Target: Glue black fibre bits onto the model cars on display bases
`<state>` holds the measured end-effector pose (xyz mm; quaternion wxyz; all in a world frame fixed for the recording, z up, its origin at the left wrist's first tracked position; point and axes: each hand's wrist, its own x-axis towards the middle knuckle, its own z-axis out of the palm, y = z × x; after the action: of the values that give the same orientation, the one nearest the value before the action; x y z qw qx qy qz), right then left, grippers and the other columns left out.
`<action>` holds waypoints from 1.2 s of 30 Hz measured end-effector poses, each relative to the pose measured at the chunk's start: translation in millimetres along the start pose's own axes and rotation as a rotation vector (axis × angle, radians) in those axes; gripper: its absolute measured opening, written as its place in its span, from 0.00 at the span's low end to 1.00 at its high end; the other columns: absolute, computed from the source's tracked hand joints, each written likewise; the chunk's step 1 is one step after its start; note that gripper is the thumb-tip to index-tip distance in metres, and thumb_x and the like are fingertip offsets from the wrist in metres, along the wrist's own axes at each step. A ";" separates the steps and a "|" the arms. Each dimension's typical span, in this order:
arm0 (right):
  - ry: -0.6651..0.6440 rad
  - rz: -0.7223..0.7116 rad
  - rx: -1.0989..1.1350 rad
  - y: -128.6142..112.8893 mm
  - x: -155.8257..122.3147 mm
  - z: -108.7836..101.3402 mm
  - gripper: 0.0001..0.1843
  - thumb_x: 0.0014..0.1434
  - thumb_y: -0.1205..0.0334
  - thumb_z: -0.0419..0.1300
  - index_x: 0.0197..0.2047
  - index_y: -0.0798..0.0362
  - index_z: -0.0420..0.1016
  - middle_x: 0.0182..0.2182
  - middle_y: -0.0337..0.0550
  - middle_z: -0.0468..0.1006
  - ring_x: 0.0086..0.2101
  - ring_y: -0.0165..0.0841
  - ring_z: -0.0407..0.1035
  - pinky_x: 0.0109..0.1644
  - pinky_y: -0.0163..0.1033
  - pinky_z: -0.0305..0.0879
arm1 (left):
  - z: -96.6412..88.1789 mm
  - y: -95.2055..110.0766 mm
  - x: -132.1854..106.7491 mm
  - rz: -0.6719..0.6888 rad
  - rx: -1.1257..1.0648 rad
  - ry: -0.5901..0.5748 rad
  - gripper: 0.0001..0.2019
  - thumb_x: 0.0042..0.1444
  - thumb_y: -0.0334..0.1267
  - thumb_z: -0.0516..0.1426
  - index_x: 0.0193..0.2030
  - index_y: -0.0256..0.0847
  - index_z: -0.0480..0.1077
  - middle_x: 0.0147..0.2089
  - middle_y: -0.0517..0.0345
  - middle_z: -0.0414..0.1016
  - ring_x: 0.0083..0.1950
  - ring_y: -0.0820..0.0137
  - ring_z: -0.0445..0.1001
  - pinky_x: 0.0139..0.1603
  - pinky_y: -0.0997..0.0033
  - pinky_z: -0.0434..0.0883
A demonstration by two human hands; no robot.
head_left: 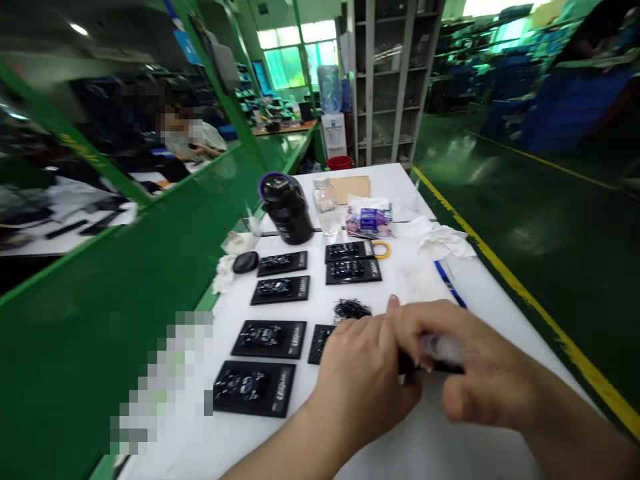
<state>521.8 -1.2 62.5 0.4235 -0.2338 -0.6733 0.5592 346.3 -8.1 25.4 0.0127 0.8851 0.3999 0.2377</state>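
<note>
My left hand [363, 373] is closed, with its back to the camera. It hides most of what it grips, of which only a small dark part shows. Pressed up against it, my right hand [465, 360] curls its fingers round a dark object with a blurred, whitish translucent part [443, 348]. Its kind I cannot make out. Partly behind the left hand lies a black plate [319, 343]. Just beyond the hands is a pile of thin black pieces [351, 309]. To the left lie several black plates bearing small dark model cars, including a near plate [277, 400].
Further back are two more plates [367, 272], a yellow ring [382, 250], a tissue pack [370, 219], a clear bottle [327, 207] and a black jug [289, 213]. Crumpled white cloth [447, 241] lies right. A green partition [125, 280] borders the left; a person sits beyond it.
</note>
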 end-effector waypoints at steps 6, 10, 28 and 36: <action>0.763 -0.135 0.178 14.2 8.5 -47.3 0.11 0.61 0.51 0.60 0.37 0.51 0.73 0.30 0.43 0.65 0.31 0.29 0.64 0.37 0.38 0.63 | -61.1 -46.4 -10.9 -0.271 0.099 -0.060 0.41 0.48 0.49 0.63 0.68 0.37 0.59 0.51 0.47 0.79 0.50 0.55 0.78 0.50 0.55 0.76; 0.972 0.013 0.087 40.8 18.1 -78.8 0.14 0.56 0.49 0.62 0.37 0.50 0.68 0.32 0.40 0.66 0.33 0.28 0.64 0.40 0.36 0.63 | -105.0 -135.2 -26.9 -0.812 0.245 -0.081 0.38 0.52 0.58 0.59 0.67 0.46 0.61 0.57 0.52 0.77 0.57 0.53 0.75 0.55 0.58 0.72; 0.835 0.224 -0.285 76.4 25.5 -84.8 0.16 0.63 0.46 0.50 0.35 0.51 0.61 0.29 0.36 0.65 0.32 0.27 0.62 0.41 0.35 0.60 | -80.3 -222.0 -44.8 -1.118 0.438 -0.320 0.39 0.51 0.65 0.53 0.58 0.32 0.66 0.53 0.29 0.75 0.51 0.34 0.74 0.44 0.41 0.72; 0.670 0.379 -0.352 87.2 38.1 -79.0 0.17 0.59 0.47 0.54 0.33 0.53 0.66 0.27 0.40 0.70 0.30 0.31 0.64 0.38 0.38 0.62 | -50.1 -151.7 1.5 -0.395 0.255 -0.395 0.17 0.65 0.43 0.47 0.52 0.47 0.73 0.59 0.53 0.72 0.60 0.57 0.70 0.59 0.57 0.68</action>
<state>553.4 95.8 -7.4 0.4619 -0.5912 -0.5288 0.3969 219.1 87.7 38.2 0.0250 0.8139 0.5805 0.0019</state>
